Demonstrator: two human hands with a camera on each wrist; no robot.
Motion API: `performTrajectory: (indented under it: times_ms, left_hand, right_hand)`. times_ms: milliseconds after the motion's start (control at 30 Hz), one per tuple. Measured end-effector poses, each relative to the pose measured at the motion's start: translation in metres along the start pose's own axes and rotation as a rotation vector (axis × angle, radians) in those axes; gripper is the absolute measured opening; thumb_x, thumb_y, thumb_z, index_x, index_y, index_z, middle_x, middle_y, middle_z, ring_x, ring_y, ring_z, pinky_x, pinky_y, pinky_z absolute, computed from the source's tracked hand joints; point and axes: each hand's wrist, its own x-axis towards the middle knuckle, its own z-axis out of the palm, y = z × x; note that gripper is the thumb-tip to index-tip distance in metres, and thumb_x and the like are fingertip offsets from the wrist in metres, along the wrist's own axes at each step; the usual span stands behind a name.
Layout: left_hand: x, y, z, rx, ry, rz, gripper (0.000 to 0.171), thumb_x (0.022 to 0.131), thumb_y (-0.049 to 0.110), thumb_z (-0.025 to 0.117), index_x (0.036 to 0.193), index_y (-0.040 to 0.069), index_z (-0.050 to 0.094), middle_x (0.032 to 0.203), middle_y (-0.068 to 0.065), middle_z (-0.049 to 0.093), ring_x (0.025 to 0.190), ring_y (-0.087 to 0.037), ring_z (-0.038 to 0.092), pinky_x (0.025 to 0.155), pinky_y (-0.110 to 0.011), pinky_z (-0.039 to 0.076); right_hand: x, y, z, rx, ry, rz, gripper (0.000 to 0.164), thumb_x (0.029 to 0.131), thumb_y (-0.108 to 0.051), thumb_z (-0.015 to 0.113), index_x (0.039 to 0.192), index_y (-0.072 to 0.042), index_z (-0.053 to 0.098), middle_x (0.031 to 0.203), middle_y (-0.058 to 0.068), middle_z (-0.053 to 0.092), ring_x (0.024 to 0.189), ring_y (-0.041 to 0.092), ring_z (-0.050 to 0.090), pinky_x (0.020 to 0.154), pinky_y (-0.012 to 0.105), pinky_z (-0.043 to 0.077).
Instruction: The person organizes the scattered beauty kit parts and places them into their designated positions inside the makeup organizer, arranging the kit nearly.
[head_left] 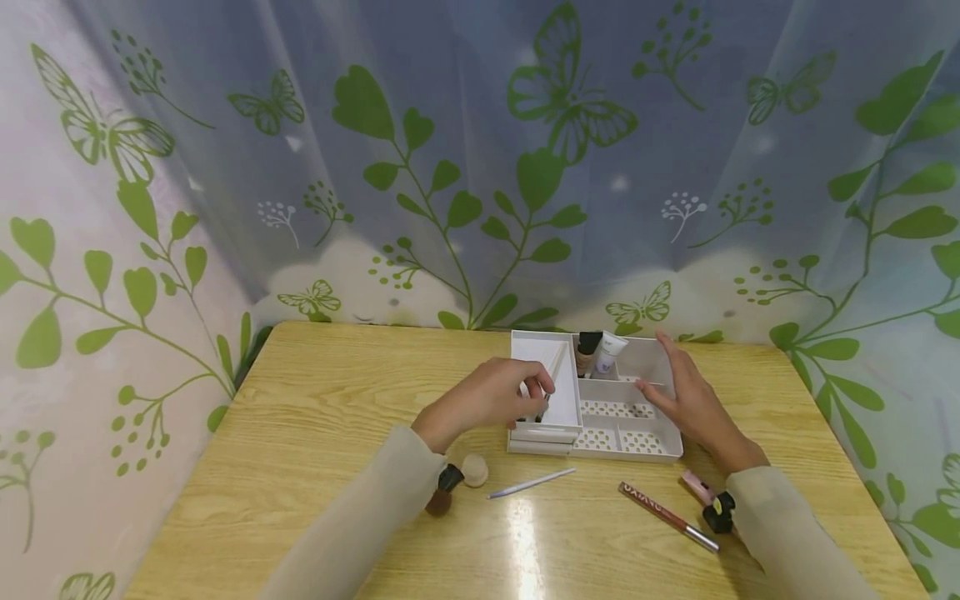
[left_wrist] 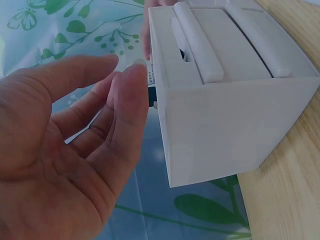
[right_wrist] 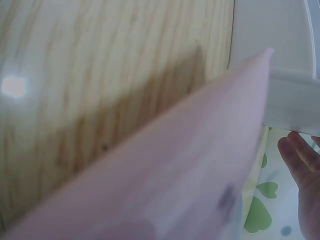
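Note:
My left hand [head_left: 498, 392] hovers over the left tray of a white organizer [head_left: 627, 454], fingers loosely bent. Its thumb and fingertips stand apart in the left wrist view, with nothing seen between them. A slim pale stick [head_left: 556, 363] and a dark-tipped stick [head_left: 545, 407] lie in that tray, partly behind the fingers. At the organizer's right side, my right hand [head_left: 693, 400] reaches over the wall, thumb over the inside and extended fingers along the outer edge. A black tube [head_left: 586, 354] and a white tube [head_left: 611, 354] stand in a back compartment.
In front on the wooden table [head_left: 337, 400] lie a round beige pad [head_left: 475, 471], a brown brush-like thing [head_left: 438, 502], a pale slim pencil [head_left: 531, 483], a reddish-brown tube with a silver end [head_left: 667, 517] and a pink item [head_left: 697, 487]. A leaf-patterned curtain [head_left: 465, 150] hangs behind.

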Motion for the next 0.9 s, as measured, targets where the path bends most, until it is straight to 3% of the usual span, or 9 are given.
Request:
performTrajectory:
  times_ms: [267,467,900]
  left_hand:
    - [-0.008,-0.005,0.006,0.010,-0.045,0.077,0.017,0.105,0.012,0.068,0.120,0.008,0.074,0.100,0.002,0.072,0.066,-0.012,0.068,0.065,-0.022,0.058]
    - [-0.014,-0.007,0.010,0.056,-0.068,0.118,0.014,0.103,0.015,0.072,0.116,0.012,0.077,0.100,0.006,0.074,0.084,-0.004,0.066,0.078,-0.022,0.055]
    - [-0.037,-0.007,0.040,0.128,-0.086,0.111,0.012,0.103,0.016,0.072,0.113,0.017,0.078,0.098,0.012,0.072,0.085,0.002,0.060,0.086,-0.020,0.051]
  right_hand:
    - [0.000,-0.001,-0.001,0.004,0.001,0.003,0.094,0.105,-0.027,0.074,0.174,-0.007,0.013,0.169,0.036,0.031,0.150,0.060,0.038,0.112,0.084,0.037]
    - [0.000,0.000,0.000,0.008,0.010,-0.004,0.096,0.105,-0.026,0.075,0.175,-0.011,0.012,0.169,0.036,0.031,0.151,0.060,0.037,0.112,0.084,0.036]
    - [0.000,0.000,0.001,0.011,0.002,0.005,0.096,0.106,-0.027,0.074,0.176,-0.011,0.011,0.170,0.036,0.030,0.150,0.059,0.038,0.112,0.083,0.037]
